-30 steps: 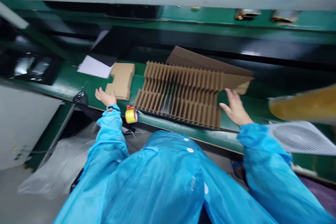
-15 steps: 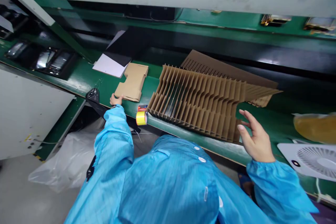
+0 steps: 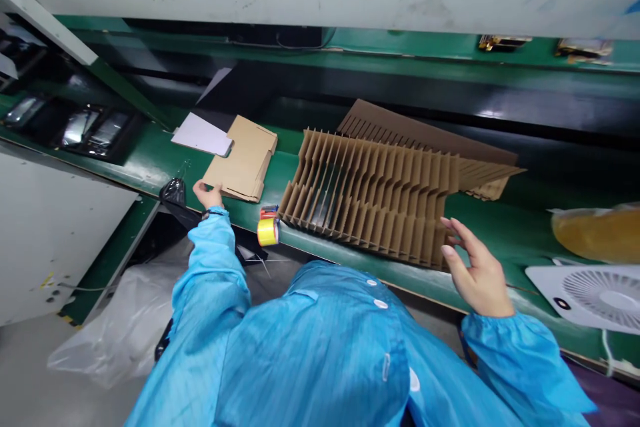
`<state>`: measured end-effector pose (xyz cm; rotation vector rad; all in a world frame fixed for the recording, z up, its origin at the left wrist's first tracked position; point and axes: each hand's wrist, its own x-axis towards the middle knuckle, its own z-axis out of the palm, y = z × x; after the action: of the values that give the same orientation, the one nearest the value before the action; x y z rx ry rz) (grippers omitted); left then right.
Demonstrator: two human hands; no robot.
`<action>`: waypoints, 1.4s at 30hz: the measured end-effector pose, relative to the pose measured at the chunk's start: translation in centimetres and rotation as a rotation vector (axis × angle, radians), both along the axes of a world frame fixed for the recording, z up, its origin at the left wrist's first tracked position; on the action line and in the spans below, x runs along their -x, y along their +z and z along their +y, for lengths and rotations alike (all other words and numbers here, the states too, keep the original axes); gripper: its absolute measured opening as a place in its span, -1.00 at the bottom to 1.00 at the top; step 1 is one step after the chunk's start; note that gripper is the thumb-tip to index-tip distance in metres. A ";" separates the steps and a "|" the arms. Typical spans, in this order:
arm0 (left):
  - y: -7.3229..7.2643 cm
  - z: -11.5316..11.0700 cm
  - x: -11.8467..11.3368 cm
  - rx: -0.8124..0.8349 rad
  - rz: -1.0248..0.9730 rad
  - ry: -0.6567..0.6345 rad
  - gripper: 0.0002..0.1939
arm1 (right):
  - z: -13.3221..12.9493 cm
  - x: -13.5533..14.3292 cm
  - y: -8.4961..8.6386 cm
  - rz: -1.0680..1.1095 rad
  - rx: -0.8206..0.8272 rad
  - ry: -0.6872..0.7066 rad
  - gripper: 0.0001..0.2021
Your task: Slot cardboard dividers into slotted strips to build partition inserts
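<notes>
My left hand (image 3: 209,196) pinches the near left corner of the top sheet in a stack of notched cardboard pieces (image 3: 245,157). That sheet sits slightly askew over those beneath it. To the right stands a cardboard divider grid (image 3: 370,197), its many upright partitions slotted together. By its right end is my right hand (image 3: 477,275), fingers apart and holding nothing; its fingertips are close to the end partition, and whether they touch I cannot tell. Behind the grid lie flat slotted cardboard strips (image 3: 425,133).
A yellow tape roll (image 3: 268,231) sits at the bench's front edge. White sheet (image 3: 203,135) and black sheets (image 3: 240,90) lie behind the stack. On the right are a white fan (image 3: 595,293) and an amber roll (image 3: 597,233). A shelf edge (image 3: 320,3) crosses above.
The top cardboard sheet has shifted left on its stack, with my left hand at its corner. My right hand stays open beside the grid. The view has tipped slightly upward.
</notes>
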<state>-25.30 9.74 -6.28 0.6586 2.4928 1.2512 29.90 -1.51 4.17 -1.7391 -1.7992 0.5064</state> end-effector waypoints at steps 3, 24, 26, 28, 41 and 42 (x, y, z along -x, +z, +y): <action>2.8 0.0 -1.6 -0.135 -0.017 -0.020 -0.51 | -0.2 0.4 0.3 0.036 -0.030 0.009 -0.50; 8.8 -8.0 -35.2 -0.940 0.663 -1.715 -0.78 | -3.3 0.3 6.4 0.696 0.038 -0.455 -0.47; 7.4 -7.7 -35.9 -0.746 0.701 -1.769 -0.76 | -3.7 -2.6 8.6 0.447 0.075 -0.488 -0.42; 6.2 -7.4 -36.3 -0.547 0.743 -1.829 -0.65 | -3.5 -4.3 10.5 0.196 0.141 -0.494 -0.43; 4.3 -7.4 -36.8 -0.347 0.864 -1.883 -0.58 | 0.4 -4.0 11.8 -0.337 0.405 -0.319 -0.40; 4.3 -7.4 -36.8 -0.346 0.866 -1.883 -0.58 | 0.5 -4.0 11.7 -0.360 0.400 -0.302 -0.40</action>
<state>11.51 2.33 -1.96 2.8909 0.7208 0.4530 33.88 -1.00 15.87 -2.4630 -1.6972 0.4707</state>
